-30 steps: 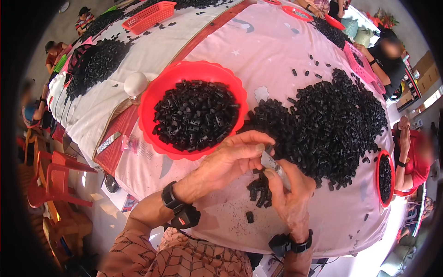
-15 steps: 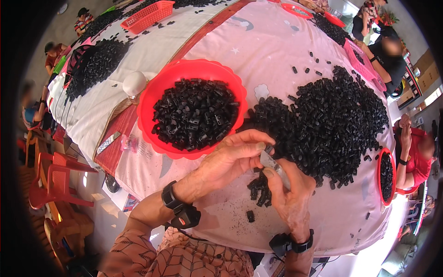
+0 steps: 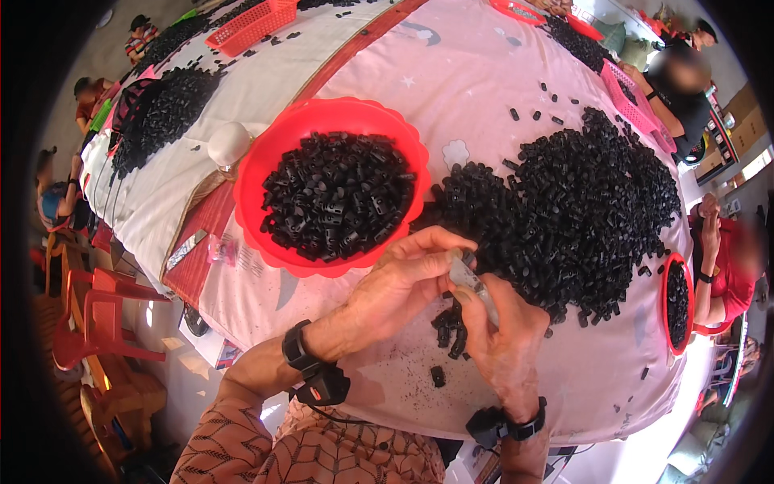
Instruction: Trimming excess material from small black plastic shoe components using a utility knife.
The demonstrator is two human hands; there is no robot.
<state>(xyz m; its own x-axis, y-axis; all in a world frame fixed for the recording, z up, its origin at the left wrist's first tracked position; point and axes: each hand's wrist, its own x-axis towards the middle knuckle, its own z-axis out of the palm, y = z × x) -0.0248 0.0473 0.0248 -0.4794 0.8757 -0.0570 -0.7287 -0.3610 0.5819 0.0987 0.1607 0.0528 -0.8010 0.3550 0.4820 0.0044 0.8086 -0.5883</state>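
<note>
My left hand (image 3: 393,284) pinches a small black plastic part (image 3: 466,257) between thumb and fingertips. In my right hand (image 3: 509,335) is a flat, pale grey blade-like tool (image 3: 472,289), its tip against or very close to that part. Fingers partly cover both things, so the exact contact is hidden. Just beyond my hands lies a large heap of similar black parts (image 3: 592,214). A red scalloped bowl (image 3: 270,129), filled with more of them, stands left of the heap. Several loose parts (image 3: 438,377) and dark crumbs lie on the cloth below my hands.
A pink patterned cloth (image 3: 363,387) covers the table. A white-capped jar (image 3: 230,145) stands left of the bowl. A red basket (image 3: 251,28) and another black heap (image 3: 173,109) lie farther off. Other people sit around; a smaller red bowl (image 3: 666,302) is at the right edge.
The blade-like tool has tilted slightly and shifted a little against the part. Both hands stay close together in nearly the same place. The view has shifted slightly.
</note>
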